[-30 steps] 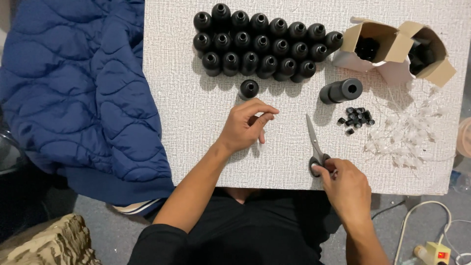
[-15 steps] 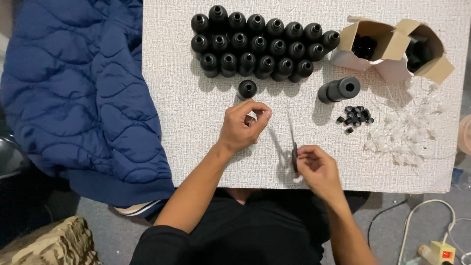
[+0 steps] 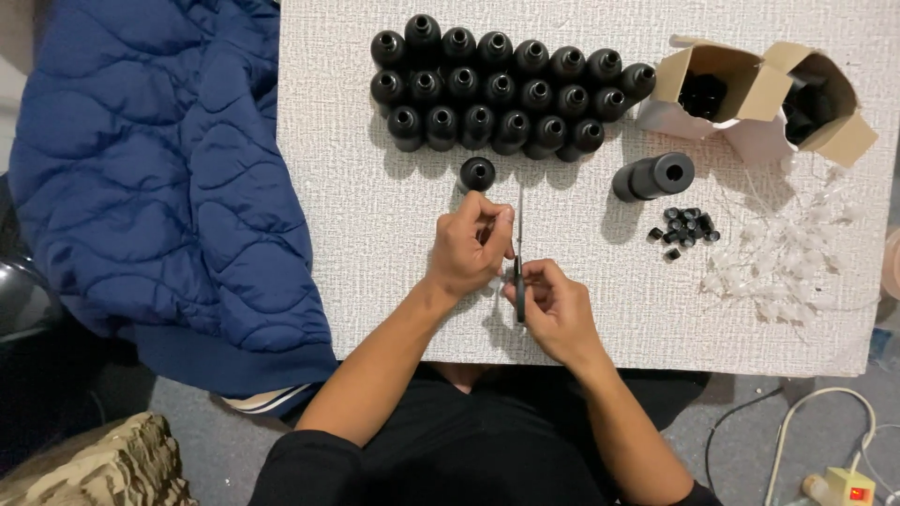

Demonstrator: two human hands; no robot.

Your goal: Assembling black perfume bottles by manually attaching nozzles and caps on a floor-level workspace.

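Observation:
My right hand (image 3: 553,309) grips the handles of a pair of scissors (image 3: 518,245), whose blades point away from me, up the white table (image 3: 356,262). My left hand (image 3: 469,245) sits just to the left of the blades, fingers curled around something small and pale that I cannot make out. A single black bottle (image 3: 477,173) stands just beyond my left hand. Behind it, several black bottles (image 3: 506,89) stand in rows.
A black cylinder (image 3: 653,176) lies on its side at the right, with small black caps (image 3: 684,230) beside it and a heap of clear plastic pieces (image 3: 787,258). Two open cardboard boxes (image 3: 764,89) sit at the far right. A blue quilted jacket (image 3: 150,178) lies at the left.
My right hand has carried the scissors leftward from the table's front edge to meet my left hand. My left hand has stayed roughly where it was.

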